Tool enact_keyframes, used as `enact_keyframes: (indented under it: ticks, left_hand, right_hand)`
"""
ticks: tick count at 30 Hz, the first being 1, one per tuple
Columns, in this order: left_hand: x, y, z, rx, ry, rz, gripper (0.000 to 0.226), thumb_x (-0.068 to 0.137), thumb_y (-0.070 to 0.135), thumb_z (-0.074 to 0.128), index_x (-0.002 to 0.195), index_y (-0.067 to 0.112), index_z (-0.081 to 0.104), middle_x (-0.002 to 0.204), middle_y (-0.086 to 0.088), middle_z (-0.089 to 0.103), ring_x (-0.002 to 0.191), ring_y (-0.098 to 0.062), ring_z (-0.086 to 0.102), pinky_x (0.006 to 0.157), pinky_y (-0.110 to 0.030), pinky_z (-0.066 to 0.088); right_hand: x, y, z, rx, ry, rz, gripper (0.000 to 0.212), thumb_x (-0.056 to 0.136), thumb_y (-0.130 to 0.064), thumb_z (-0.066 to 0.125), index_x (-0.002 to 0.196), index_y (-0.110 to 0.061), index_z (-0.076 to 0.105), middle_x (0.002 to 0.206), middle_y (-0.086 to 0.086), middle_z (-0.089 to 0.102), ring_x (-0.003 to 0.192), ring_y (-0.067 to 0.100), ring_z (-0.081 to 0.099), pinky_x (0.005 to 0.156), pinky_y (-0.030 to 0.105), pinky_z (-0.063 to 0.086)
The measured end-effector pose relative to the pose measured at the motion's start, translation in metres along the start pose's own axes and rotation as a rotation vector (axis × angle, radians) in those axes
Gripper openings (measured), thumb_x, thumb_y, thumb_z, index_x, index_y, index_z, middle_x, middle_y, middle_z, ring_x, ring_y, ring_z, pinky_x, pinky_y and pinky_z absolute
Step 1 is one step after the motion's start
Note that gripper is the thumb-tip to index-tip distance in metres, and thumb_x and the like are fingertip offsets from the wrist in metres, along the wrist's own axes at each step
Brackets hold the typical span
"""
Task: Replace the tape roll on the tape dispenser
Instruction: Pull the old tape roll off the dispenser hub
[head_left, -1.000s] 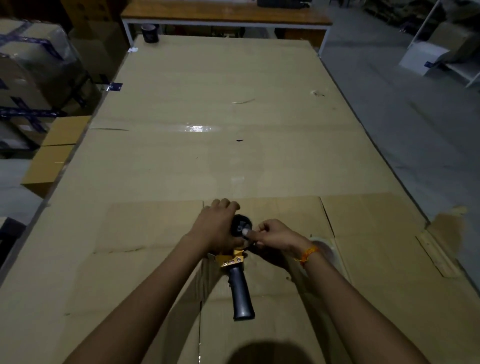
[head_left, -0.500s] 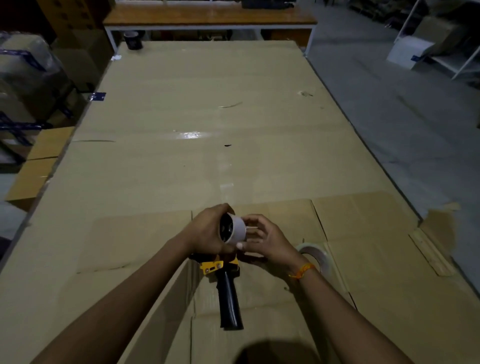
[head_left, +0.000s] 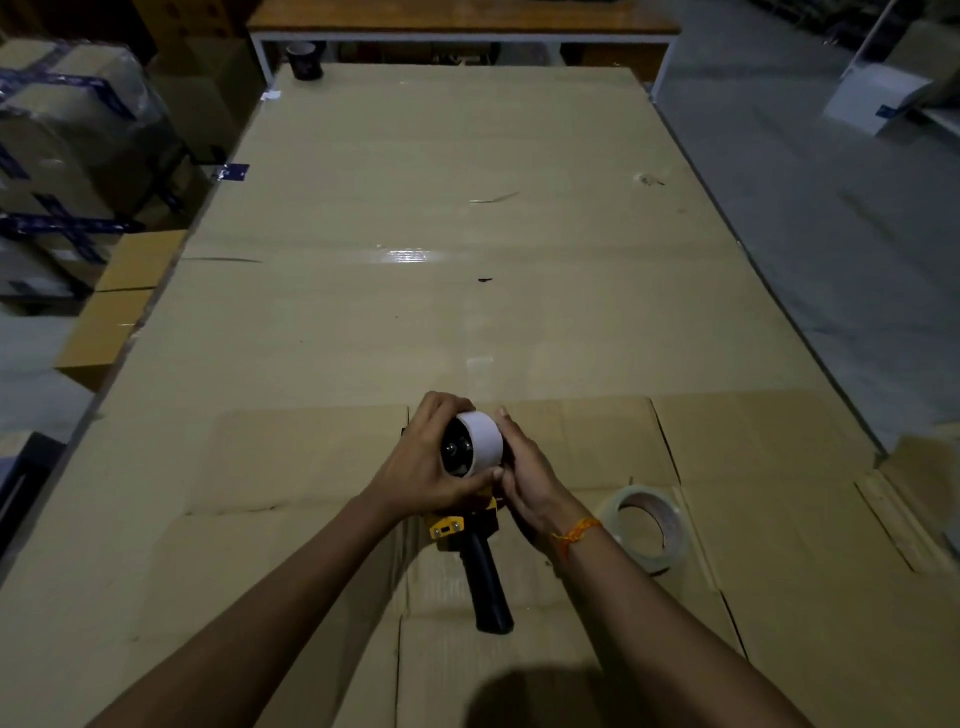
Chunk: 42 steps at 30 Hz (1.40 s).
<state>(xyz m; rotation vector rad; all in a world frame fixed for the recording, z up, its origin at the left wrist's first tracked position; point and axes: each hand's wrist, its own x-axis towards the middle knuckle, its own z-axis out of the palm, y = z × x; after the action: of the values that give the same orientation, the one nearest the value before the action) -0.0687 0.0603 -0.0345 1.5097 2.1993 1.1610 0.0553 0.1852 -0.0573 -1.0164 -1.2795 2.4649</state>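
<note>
Spent white core (head_left: 480, 441) now slid off the dispenser (head_left: 470, 530) hub, pinched between my left hand (head_left: 423, 467) and right hand (head_left: 524, 475); fresh roll (head_left: 649, 527) waits right

Work surface: long table (head_left: 519, 156) covered w/ flattened cardboard sheets; clear tape strip across the middle, glare on it. Dark cup (head_left: 305, 61) at far left corner. Wooden bench (head_left: 462, 23) w/ white frame beyond far end. Left side: stacked cartons (head_left: 57, 171) in plastic wrap w/ blue tape; plain brown box (head_left: 111, 306) on floor beside table. Right: grey concrete floor (head_left: 831, 249), white box (head_left: 872, 98) far back.
</note>
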Motion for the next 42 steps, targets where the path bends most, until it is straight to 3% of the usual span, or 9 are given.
enact_keyframes:
  ticks: [10, 16, 20, 24, 31, 35, 37, 39, 42]
  left_hand:
    - [-0.018, -0.002, -0.004, -0.056, -0.030, 0.010, 0.068, 0.087, 0.050, 0.085, 0.131, 0.013, 0.048, 0.122, -0.005, 0.048, 0.112, -0.026, 0.059, 0.088, -0.047, 0.058]
    - [-0.027, -0.012, -0.011, -0.060, -0.043, -0.007, 0.070, 0.085, 0.055, 0.085, 0.131, 0.017, 0.049, 0.123, -0.002, 0.050, 0.114, -0.023, 0.057, 0.088, -0.046, 0.058]
    - [-0.026, -0.013, -0.019, -0.047, -0.068, 0.004, 0.074, 0.082, 0.056, 0.088, 0.133, 0.018, 0.052, 0.124, 0.001, 0.053, 0.115, -0.020, 0.058, 0.089, -0.041, 0.058]
    - [-0.027, -0.011, -0.023, -0.033, -0.094, 0.041, 0.075, 0.081, 0.058, 0.088, 0.133, 0.016, 0.053, 0.124, 0.001, 0.057, 0.114, -0.021, 0.061, 0.089, -0.041, 0.058]
    - [-0.024, -0.011, -0.024, -0.050, -0.096, 0.057, 0.076, 0.075, 0.059, 0.091, 0.127, 0.015, 0.057, 0.118, 0.001, 0.064, 0.106, -0.020, 0.067, 0.083, -0.045, 0.061]
    - [-0.017, -0.002, -0.033, -0.009, -0.108, 0.042, 0.082, 0.071, 0.081, 0.078, 0.120, 0.019, 0.059, 0.112, 0.002, 0.064, 0.099, -0.019, 0.065, 0.081, -0.041, 0.059]
    - [-0.015, -0.001, -0.039, 0.002, -0.120, 0.054, 0.075, 0.071, 0.074, 0.082, 0.120, 0.021, 0.062, 0.112, 0.004, 0.065, 0.098, -0.015, 0.063, 0.083, -0.038, 0.058]
    - [-0.018, -0.005, -0.043, -0.028, -0.115, 0.060, 0.065, 0.074, 0.057, 0.089, 0.120, 0.020, 0.063, 0.112, 0.005, 0.065, 0.099, -0.013, 0.064, 0.083, -0.040, 0.058]
    - [-0.025, -0.013, -0.045, -0.069, -0.096, 0.073, 0.061, 0.075, 0.043, 0.094, 0.119, 0.016, 0.061, 0.113, 0.001, 0.064, 0.100, -0.016, 0.065, 0.081, -0.043, 0.057]
  right_hand:
    - [0.002, 0.004, 0.014, -0.148, -0.004, 0.051, 0.058, 0.108, -0.061, 0.050, 0.128, -0.014, 0.077, 0.117, 0.014, 0.082, 0.113, 0.034, 0.077, 0.111, 0.058, 0.055]
    - [0.000, 0.010, -0.003, -0.057, -0.182, 0.025, 0.054, 0.112, -0.042, 0.056, 0.147, -0.002, 0.062, 0.146, 0.028, 0.065, 0.141, 0.045, 0.059, 0.125, 0.061, 0.039]
    - [-0.007, -0.007, -0.013, -0.074, -0.272, 0.053, 0.044, 0.110, -0.030, 0.058, 0.142, -0.001, 0.067, 0.140, 0.029, 0.068, 0.124, 0.038, 0.069, 0.097, 0.044, 0.061]
    - [-0.009, -0.022, -0.014, -0.176, -0.286, 0.059, 0.033, 0.109, -0.022, 0.057, 0.133, -0.006, 0.073, 0.126, 0.023, 0.076, 0.105, 0.032, 0.077, 0.079, 0.037, 0.065]
    - [-0.001, -0.024, -0.011, -0.314, -0.281, 0.039, 0.048, 0.093, -0.041, 0.074, 0.127, -0.009, 0.071, 0.118, 0.019, 0.075, 0.100, 0.035, 0.075, 0.079, 0.043, 0.065]
    - [0.000, -0.021, -0.004, -0.335, -0.264, 0.030, 0.050, 0.087, -0.045, 0.076, 0.125, -0.013, 0.071, 0.117, 0.018, 0.075, 0.102, 0.038, 0.072, 0.085, 0.048, 0.061]
    - [-0.001, -0.023, 0.003, -0.355, -0.297, 0.033, 0.065, 0.079, -0.055, 0.085, 0.125, -0.012, 0.067, 0.115, 0.017, 0.074, 0.103, 0.039, 0.070, 0.088, 0.053, 0.058]
    - [-0.001, -0.028, 0.011, -0.381, -0.354, 0.077, 0.082, 0.070, -0.063, 0.090, 0.126, -0.011, 0.062, 0.112, 0.015, 0.073, 0.093, 0.034, 0.075, 0.074, 0.045, 0.063]
    - [0.000, -0.032, 0.022, -0.436, -0.385, 0.103, 0.070, 0.072, -0.057, 0.078, 0.122, -0.012, 0.058, 0.109, 0.016, 0.067, 0.074, 0.023, 0.075, 0.062, 0.037, 0.063]
